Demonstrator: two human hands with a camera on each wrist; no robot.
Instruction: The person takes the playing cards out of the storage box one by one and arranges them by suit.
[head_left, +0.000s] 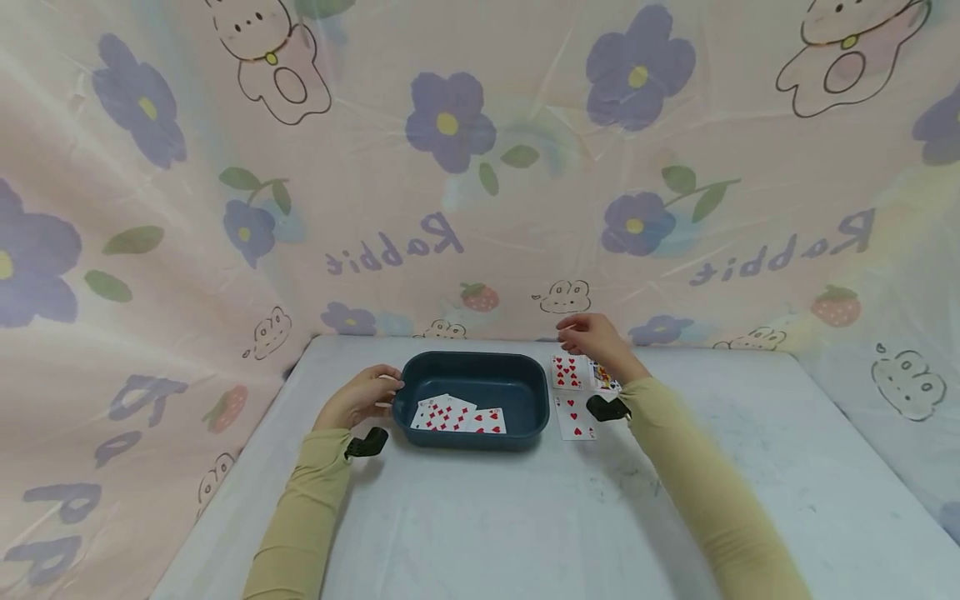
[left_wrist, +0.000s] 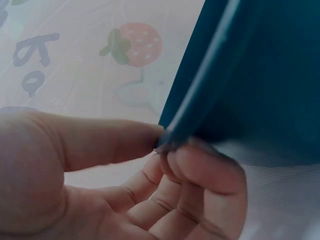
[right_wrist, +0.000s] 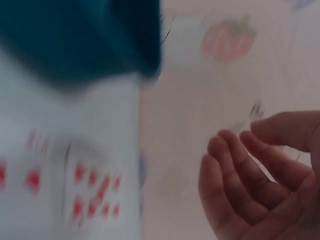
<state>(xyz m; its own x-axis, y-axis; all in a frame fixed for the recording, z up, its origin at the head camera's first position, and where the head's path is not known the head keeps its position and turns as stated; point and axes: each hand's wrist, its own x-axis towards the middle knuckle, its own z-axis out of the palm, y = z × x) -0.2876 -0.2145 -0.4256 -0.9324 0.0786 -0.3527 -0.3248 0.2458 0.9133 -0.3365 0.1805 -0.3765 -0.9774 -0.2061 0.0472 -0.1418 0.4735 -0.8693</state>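
My left hand (head_left: 365,393) pinches the left rim of a dark blue rectangular basin (head_left: 472,443). In the left wrist view its thumb (left_wrist: 115,142) and curled fingers (left_wrist: 215,172) meet at the basin's rim. Several red-suited playing cards (head_left: 450,415) lie face up inside, along the near side. My right hand (head_left: 592,337) is raised past the basin's far right corner, fingers loosely bent with nothing between them. Below it on the table are a many-pip heart card (head_left: 567,373), a face card (head_left: 603,377) partly hidden by the wrist, and a heart card with fewer pips (head_left: 573,421).
The basin stands on a table with a white cloth (head_left: 465,525). A curtain (head_left: 510,217) printed with flowers, rabbits and strawberries hangs behind the table and along both sides. Each wrist carries a small black camera mount, such as the left one (head_left: 367,442).
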